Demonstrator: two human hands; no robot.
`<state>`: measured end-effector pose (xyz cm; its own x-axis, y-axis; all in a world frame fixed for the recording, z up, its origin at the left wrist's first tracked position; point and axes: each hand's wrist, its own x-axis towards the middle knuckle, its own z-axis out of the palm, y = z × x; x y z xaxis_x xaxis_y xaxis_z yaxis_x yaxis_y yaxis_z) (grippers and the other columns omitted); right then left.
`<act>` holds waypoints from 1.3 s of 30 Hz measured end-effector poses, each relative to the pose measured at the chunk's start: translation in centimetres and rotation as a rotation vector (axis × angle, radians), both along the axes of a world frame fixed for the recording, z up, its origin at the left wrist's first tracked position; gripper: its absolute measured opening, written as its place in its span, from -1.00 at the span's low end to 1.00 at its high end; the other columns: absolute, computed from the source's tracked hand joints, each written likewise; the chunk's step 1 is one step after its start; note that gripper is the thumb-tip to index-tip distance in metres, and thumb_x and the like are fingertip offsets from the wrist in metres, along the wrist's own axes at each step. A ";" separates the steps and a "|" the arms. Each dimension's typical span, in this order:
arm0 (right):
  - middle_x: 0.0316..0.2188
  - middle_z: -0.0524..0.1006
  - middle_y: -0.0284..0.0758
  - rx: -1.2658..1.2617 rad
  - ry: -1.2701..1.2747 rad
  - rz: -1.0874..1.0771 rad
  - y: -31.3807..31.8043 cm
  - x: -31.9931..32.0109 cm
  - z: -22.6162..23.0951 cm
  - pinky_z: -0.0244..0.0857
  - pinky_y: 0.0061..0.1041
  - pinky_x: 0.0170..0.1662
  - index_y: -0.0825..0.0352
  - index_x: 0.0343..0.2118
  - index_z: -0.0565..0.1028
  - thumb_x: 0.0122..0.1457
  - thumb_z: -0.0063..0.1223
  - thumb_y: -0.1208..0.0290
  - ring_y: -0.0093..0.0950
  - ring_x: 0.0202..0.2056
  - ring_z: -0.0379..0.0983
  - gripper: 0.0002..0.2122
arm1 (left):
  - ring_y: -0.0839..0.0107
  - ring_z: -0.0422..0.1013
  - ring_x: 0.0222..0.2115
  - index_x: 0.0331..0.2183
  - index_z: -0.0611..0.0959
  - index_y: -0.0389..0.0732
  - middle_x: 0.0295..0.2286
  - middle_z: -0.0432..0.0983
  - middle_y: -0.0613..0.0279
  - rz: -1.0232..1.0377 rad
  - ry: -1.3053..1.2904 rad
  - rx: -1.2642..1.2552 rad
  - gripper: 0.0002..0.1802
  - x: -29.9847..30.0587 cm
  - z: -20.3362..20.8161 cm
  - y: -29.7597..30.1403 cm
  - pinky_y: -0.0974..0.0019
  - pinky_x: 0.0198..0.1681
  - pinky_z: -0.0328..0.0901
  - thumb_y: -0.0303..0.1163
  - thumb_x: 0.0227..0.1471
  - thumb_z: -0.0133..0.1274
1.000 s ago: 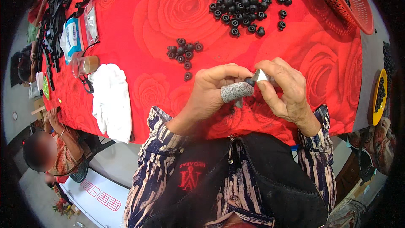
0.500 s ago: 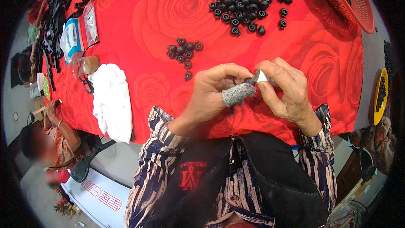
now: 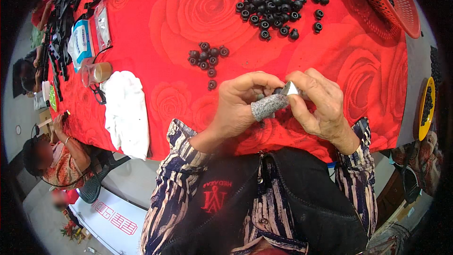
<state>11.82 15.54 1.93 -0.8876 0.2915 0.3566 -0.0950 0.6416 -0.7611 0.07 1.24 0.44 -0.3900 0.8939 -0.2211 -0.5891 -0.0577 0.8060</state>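
I have the small black piece (image 3: 277, 91) just in front of the wearer's chest, over the near part of the counter (image 3: 188, 14) with its red rose-printed cover. Fingers hide most of it, so I cannot tell which way its long axis runs. Against it leans a metal blade (image 3: 292, 88), apparently slanting toward about 8 o'clock, its bright face turned up at me.

The left grip (image 3: 240, 101) pinches the piece, digits nearly together; a grey finger sleeve (image 3: 269, 106) covers the lower one. The right grip (image 3: 321, 101) clasps the blade between thumb and fingertips, parted only by its thickness.

From the piece, I see a small cluster of black parts (image 3: 204, 56) at 10 o'clock, a larger pile (image 3: 269, 7) at 12, a red basket (image 3: 406, 12) at 2, a yellow plate (image 3: 423, 131) at 3 and a white cloth (image 3: 125, 113) near 9.
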 end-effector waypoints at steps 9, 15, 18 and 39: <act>-0.62 0.34 -0.25 -0.002 0.017 -0.022 0.1 -0.2 0.1 0.20 -0.44 -0.61 0.43 -0.31 0.42 -0.15 0.11 0.64 -0.36 -0.65 0.32 -0.74 | 0.67 0.33 -0.47 -0.26 0.55 -0.35 -0.42 0.36 0.34 0.018 0.041 0.065 -0.72 0.1 -0.5 0.2 0.61 -0.48 0.26 -0.62 -0.13 0.17; -0.62 0.34 -0.25 0.000 0.006 -0.011 0.0 0.0 0.1 0.20 -0.43 -0.62 0.43 -0.32 0.42 -0.15 0.11 0.64 -0.36 -0.65 0.32 -0.74 | 0.67 0.30 -0.46 -0.26 0.55 -0.35 -0.43 0.35 0.35 0.004 0.004 0.018 -0.72 0.1 -0.2 0.0 0.61 -0.48 0.24 -0.61 -0.12 0.16; -0.62 0.34 -0.25 0.007 0.021 -0.029 0.0 0.0 -0.1 0.20 -0.43 -0.62 0.43 -0.32 0.42 -0.15 0.11 0.63 -0.35 -0.65 0.32 -0.75 | 0.67 0.29 -0.46 -0.26 0.54 -0.35 -0.43 0.35 0.35 -0.004 0.028 0.006 -0.72 0.1 -0.4 -0.1 0.61 -0.47 0.23 -0.61 -0.11 0.16; -0.56 0.42 -0.25 -0.065 0.032 0.068 0.5 -0.1 1.2 0.22 -0.53 -0.58 0.43 -0.24 0.45 -0.24 0.06 0.70 -0.46 -0.62 0.34 -0.63 | 0.60 0.43 -0.58 -0.29 0.56 -0.34 -0.47 0.53 0.22 -0.086 -0.281 0.032 -0.79 -0.4 -1.6 0.1 0.57 -0.60 0.33 -0.50 -0.05 0.13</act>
